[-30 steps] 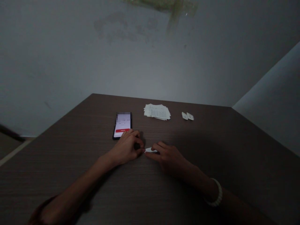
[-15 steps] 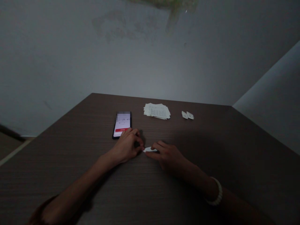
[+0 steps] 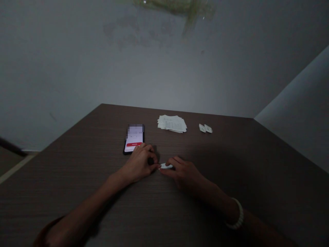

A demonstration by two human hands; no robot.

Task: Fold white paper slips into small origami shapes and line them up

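As you lean over the dark, wood-grained surface (image 3: 154, 212), your two bare forearms reach in from the lower corners, the right one wearing a pale bracelet (image 3: 238, 216). Just beyond them, your hands meet over a small white piece (image 3: 166, 166), probably paper, which lies between them at the middle of the picture. Your right hand (image 3: 185, 171) holds it from the right, fingers narrow, thumb on the near side. Your left hand (image 3: 140, 163) has thumb and forefinger drawn into a narrow pinch on the piece's left tip. For good control, let the right hand steady the body of the piece against the surface and make small, even movements with the left; a light touch should avoid creasing or tearing it. Fingers hide both ends, so check the edges by feel.

A lit phone (image 3: 134, 137) with a red bar on its screen lies just past your left fingers; a low wrist could brush it. Farther back sits a loose stack of printed papers (image 3: 172, 124), with two small white pieces (image 3: 208, 129) to its right. Beyond stands a stained grey wall (image 3: 164, 75).
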